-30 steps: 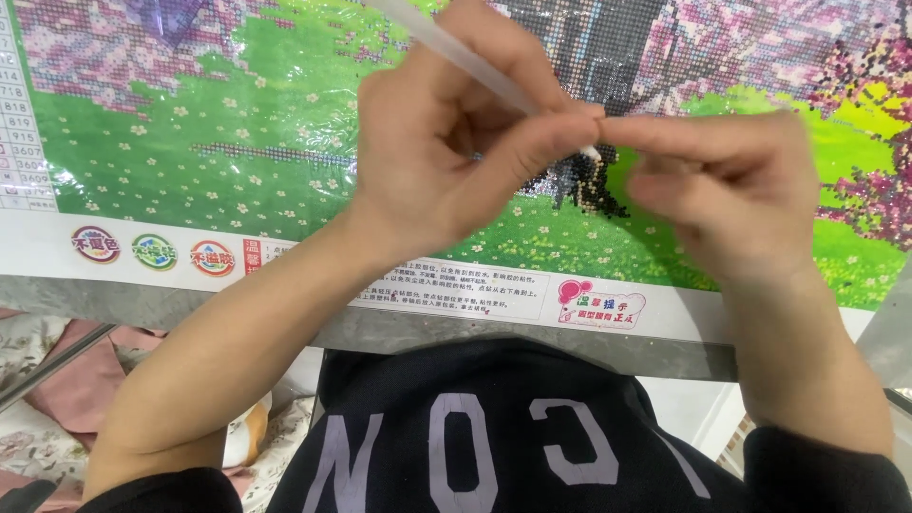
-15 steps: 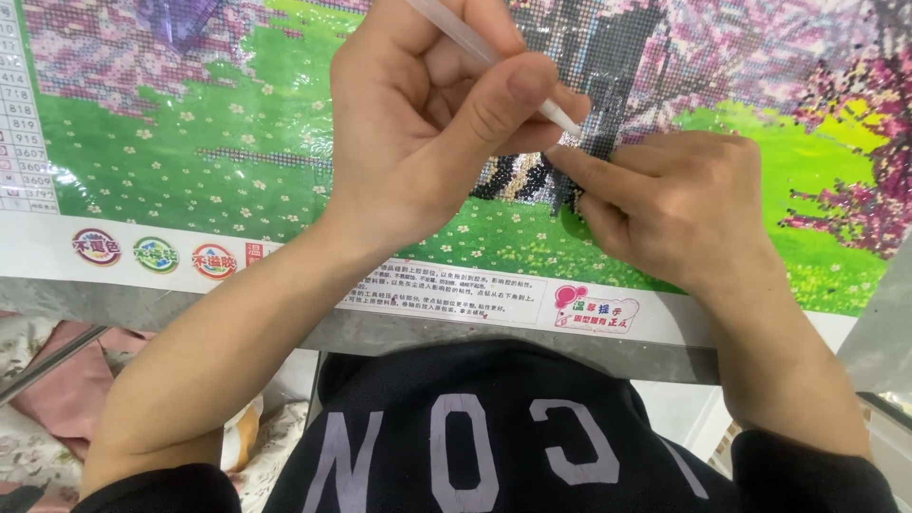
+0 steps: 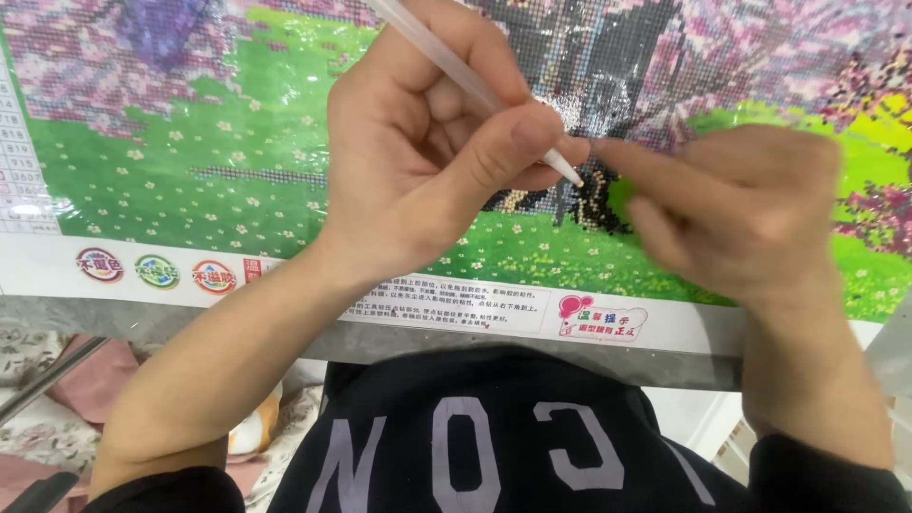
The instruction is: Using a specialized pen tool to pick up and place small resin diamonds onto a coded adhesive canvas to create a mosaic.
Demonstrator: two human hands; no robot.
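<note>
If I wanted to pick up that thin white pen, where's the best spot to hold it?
Probably low on the barrel of the white pen, just behind its tapered tip, pinched from the sides as the left hand does. It is slim, round and slanted, tip toward the beaded canvas.

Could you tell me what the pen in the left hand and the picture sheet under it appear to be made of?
The pen looks like frosted translucent white plastic, matt, with a tapered tip. The picture sheet seems to be printed canvas under a glossy clear film, judging by glare and wrinkles; the small beads glint like faceted resin or plastic.
</note>
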